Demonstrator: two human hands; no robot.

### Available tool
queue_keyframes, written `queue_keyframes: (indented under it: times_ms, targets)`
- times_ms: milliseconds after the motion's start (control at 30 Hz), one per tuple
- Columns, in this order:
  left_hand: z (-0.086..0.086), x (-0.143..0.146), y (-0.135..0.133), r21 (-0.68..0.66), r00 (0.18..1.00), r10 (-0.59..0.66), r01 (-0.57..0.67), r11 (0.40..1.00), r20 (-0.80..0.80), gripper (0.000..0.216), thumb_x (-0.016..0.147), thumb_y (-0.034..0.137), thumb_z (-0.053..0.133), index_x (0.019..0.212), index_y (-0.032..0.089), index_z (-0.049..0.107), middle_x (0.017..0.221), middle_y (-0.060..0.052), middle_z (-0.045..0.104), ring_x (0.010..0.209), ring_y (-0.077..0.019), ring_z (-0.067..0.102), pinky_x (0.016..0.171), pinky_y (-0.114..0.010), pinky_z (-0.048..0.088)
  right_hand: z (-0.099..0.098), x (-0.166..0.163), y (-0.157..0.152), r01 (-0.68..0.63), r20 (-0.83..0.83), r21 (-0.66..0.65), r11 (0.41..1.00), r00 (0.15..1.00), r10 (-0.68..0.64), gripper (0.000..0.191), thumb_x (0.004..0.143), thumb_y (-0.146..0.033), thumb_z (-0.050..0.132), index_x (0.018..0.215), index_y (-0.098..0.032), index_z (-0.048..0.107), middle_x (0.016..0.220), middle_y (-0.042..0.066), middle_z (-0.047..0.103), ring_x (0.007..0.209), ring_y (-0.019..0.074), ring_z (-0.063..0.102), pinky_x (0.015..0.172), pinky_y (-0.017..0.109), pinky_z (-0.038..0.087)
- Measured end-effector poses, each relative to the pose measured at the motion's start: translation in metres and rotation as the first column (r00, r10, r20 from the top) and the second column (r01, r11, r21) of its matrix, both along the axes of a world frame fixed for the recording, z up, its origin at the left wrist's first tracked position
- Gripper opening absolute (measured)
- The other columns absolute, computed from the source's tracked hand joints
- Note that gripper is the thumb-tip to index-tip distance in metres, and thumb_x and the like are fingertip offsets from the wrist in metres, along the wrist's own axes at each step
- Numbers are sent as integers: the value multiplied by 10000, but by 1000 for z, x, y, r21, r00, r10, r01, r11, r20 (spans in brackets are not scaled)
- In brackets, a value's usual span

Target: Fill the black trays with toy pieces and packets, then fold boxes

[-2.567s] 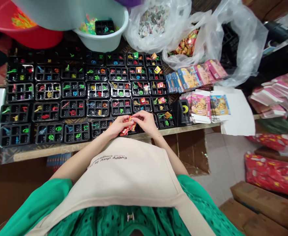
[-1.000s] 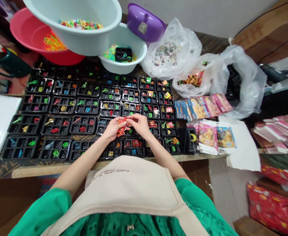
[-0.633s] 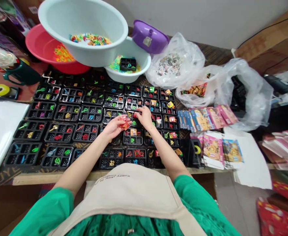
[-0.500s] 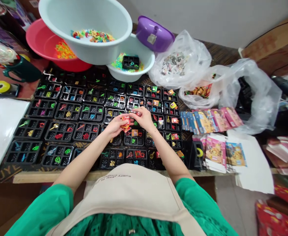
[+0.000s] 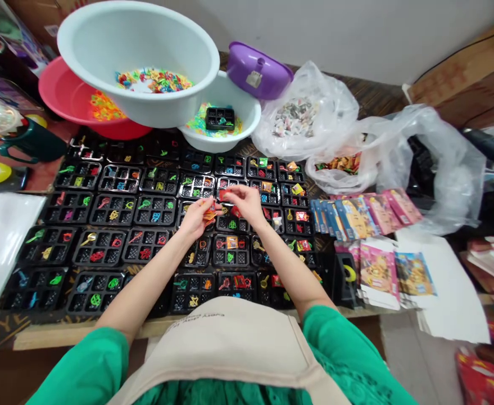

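My left hand (image 5: 195, 219) is closed on several small orange-and-red packets (image 5: 210, 213), held above the middle rows of black compartment trays (image 5: 112, 257). My right hand (image 5: 248, 203) pinches a small red packet (image 5: 223, 194) just to the right of them, over a tray with a green piece (image 5: 232, 224) in it. Most trays hold small bright plastic pieces in some of their compartments. In the columns on the right, trays also contain shiny packets, such as an orange packet (image 5: 232, 242) just below my right hand.
Pale blue basins (image 5: 103, 79), a red basin (image 5: 53, 107) and a purple basin (image 5: 259, 67) stand at the back. Plastic bags (image 5: 335, 107) lie back right, one with packets (image 5: 340, 164). Printed boxes (image 5: 352, 214) lie at right. A mug (image 5: 40, 140) stands at left.
My hands have moved apart; the right now holds a red packet separate from those in the left. The whole view has shifted slightly, with the table lower in the picture.
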State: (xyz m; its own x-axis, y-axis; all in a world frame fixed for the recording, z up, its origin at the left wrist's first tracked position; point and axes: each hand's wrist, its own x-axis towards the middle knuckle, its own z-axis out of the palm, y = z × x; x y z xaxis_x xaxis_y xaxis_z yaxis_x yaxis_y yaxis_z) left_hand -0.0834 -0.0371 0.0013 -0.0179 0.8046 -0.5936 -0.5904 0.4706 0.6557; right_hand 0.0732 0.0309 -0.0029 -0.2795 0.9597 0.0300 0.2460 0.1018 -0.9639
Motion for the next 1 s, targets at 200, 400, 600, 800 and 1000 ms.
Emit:
queue_keyframes:
  times_ms: [200,400,600,800,1000]
  targets:
    - [4,-4,13,9,994,26,-27,1000,106,173,882,78,568,1042,126,612,921,-93,748,824,-171,745,713,-269,579,-23,11,66,135,501,198,971,837,-219,173,809,-163,661,961,-158,743,778,43,701,752,185,632,823,351,498]
    - [-5,-5,19,34,999,-28,29,999,-36,175,843,200,715,965,142,604,847,-64,734,641,-152,724,421,-156,418,-6,-5,36,-13,398,252,968,913,-91,259,815,-333,723,1009,-166,766,923,87,706,851,205,637,816,342,487]
    - [-3,-4,31,47,1000,-10,11,999,-7,129,856,212,687,938,138,621,800,-65,731,637,-142,715,446,-150,443,9,-15,42,-138,89,89,986,987,130,206,837,-354,664,889,-182,767,785,23,740,707,154,649,717,283,494]
    - [-3,-10,37,5,982,0,-2,1000,188,260,915,129,508,1139,90,635,1030,-171,737,935,-226,737,797,-324,591,-18,-13,148,190,465,231,954,840,-280,139,833,-217,647,890,-134,743,805,59,710,765,182,621,812,324,470]
    - [-4,-19,39,32,988,23,-28,999,153,252,984,165,458,1091,92,673,1105,-168,729,976,-220,731,805,-301,583,-13,-25,141,97,547,370,924,781,-301,249,827,-311,724,995,-129,735,1020,123,646,963,244,587,882,374,453]
